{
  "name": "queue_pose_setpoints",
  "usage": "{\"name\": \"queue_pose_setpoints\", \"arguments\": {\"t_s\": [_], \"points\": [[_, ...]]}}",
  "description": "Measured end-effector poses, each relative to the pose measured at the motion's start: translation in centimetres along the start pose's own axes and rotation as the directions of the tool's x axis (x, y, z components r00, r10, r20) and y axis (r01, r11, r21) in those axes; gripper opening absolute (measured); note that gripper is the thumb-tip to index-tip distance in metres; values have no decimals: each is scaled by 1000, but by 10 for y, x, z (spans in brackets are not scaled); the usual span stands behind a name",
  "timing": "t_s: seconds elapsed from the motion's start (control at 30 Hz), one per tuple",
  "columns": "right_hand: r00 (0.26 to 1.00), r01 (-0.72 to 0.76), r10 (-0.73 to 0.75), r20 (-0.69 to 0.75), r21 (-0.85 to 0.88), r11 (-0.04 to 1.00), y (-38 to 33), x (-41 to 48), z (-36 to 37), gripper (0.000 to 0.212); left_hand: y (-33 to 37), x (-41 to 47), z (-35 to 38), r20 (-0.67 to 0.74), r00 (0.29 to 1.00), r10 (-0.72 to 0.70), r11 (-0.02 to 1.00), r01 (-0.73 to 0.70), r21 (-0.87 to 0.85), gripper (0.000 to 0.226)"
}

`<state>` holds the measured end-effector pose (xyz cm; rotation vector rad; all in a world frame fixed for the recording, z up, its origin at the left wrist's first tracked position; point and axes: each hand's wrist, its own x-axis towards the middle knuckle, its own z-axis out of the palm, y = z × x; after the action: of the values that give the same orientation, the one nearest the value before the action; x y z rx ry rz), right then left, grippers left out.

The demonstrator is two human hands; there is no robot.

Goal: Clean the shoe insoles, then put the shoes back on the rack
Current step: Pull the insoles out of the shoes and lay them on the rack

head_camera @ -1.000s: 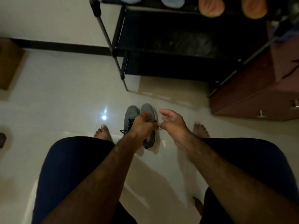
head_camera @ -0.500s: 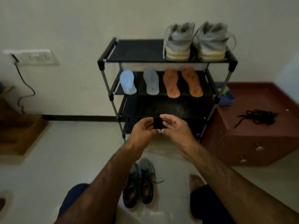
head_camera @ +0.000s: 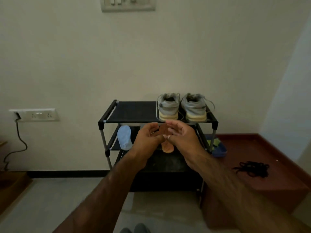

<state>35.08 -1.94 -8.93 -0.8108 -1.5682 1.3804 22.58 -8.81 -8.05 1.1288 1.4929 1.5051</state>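
A black shoe rack (head_camera: 131, 111) stands against the wall. Two grey sneakers (head_camera: 168, 106) (head_camera: 194, 107) sit heel-out on its top shelf. On the middle shelf lie a pale blue insole (head_camera: 124, 137) and an orange insole (head_camera: 167, 147), the latter mostly hidden behind my hands. My left hand (head_camera: 148, 140) and my right hand (head_camera: 181, 138) hover together in front of the rack, fingertips nearly touching, fingers loosely curled, nothing visible in them. The toes of a dark grey pair of shoes (head_camera: 134, 229) peek in at the bottom edge on the floor.
A red-brown low cabinet (head_camera: 269, 182) stands right of the rack with a heap of black laces (head_camera: 252, 169) on top. A blue tray (head_camera: 218, 147) sits behind the rack's right post. A wall socket (head_camera: 37, 115) with a cable and a wooden step (head_camera: 10, 185) are at left.
My view has tilted up from the floor to the rack and wall. Both hands rose from the dark grey shoes on the floor to the height of the rack's middle shelf.
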Motion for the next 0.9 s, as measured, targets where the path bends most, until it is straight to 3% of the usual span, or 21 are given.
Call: {"name": "queue_pose_setpoints", "arguments": {"t_s": [0.17,0.3,0.4,0.73,0.9], "points": [[997,59,-58,-49,24,998,-32,35,-8,54,27,40,11,-27,998,54,998,-52,43,47],[994,95,-97,-54,-46,994,-49,64,-13,52,46,70,18,-32,994,104,992,-101,74,52],[992,109,-114,-57,-74,991,-56,85,-16,43,56,93,19,-40,993,111,991,-108,77,43],[980,-22,-28,-197,-245,969,-45,164,-12,40,54,164,25,-92,993,68,987,-54,150,17],[975,-56,-22,-221,-342,938,-29,185,5,43,37,191,28,-169,985,35,983,-4,185,27]]}}
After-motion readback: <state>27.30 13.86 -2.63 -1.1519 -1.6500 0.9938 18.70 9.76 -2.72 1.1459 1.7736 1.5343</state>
